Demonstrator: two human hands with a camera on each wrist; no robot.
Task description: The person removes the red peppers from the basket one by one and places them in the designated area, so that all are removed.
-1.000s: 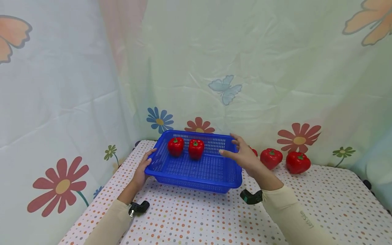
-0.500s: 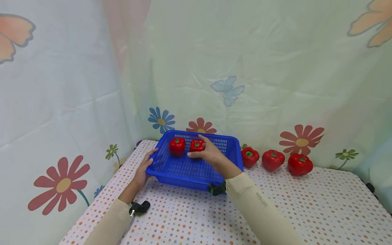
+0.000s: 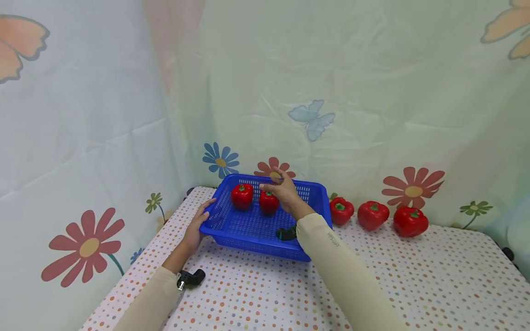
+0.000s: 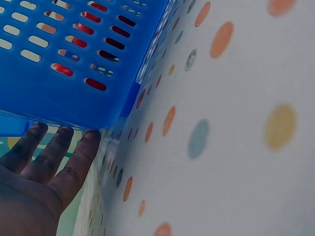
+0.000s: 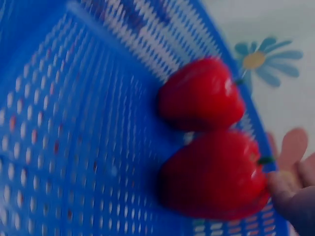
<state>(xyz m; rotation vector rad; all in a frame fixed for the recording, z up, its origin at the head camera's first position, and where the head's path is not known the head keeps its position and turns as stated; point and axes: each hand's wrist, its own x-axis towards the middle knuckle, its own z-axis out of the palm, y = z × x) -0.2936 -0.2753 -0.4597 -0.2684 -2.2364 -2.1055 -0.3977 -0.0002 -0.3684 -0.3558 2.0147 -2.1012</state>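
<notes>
The blue plastic basket (image 3: 261, 243) sits on the dotted tabletop, holding two red bell peppers, a left one (image 3: 242, 196) and a right one (image 3: 269, 203). At the basket's left side, my left hand (image 3: 194, 230) touches it with straight fingers; in the left wrist view the fingertips (image 4: 89, 137) meet its lower edge. My right hand (image 3: 286, 191) reaches over the basket above the right pepper, thumb and fingers spread apart and nothing between them. In the right wrist view, that hand (image 5: 290, 194) shows close to the pepper's green stem, partly cut off.
Right of the basket, three more red bell peppers stand in a row: one near the basket (image 3: 341, 211), a middle one (image 3: 372, 216) and a far one (image 3: 410, 221). Behind the table (image 3: 248, 294) hangs a printed curtain (image 3: 352, 92) with flowers and butterflies.
My right hand has moved left from the basket's right side to the right pepper, then risen slightly above it. My left hand has stayed at the basket's left side.
</notes>
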